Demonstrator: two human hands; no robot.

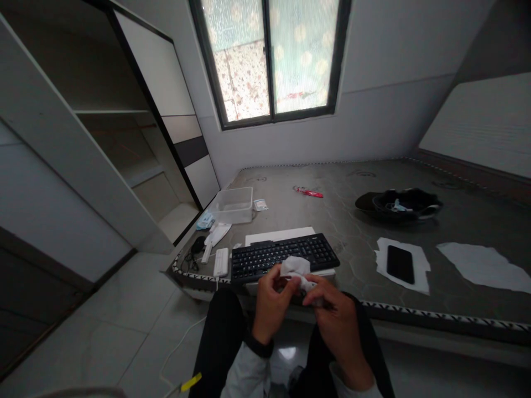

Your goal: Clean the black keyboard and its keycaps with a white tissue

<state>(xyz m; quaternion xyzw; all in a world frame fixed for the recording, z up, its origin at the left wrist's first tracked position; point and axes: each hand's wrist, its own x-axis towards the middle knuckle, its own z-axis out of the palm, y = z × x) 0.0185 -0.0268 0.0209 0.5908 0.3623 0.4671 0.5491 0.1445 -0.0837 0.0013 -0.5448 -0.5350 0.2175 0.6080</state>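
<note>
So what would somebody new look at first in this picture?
Probably the bright, dark-framed glass window at the top middle. Below it, the left hand and right hand meet at a crumpled white tissue near a long black keyboard. At right, a black brimmed cap lies opening upward.

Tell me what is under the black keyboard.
A white object, perhaps a box, sticks out past the far and near edges of the keyboard; its covered middle cannot be seen.

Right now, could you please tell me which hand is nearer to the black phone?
The right hand, which is left of the black phone; the left hand is farther left.
</note>
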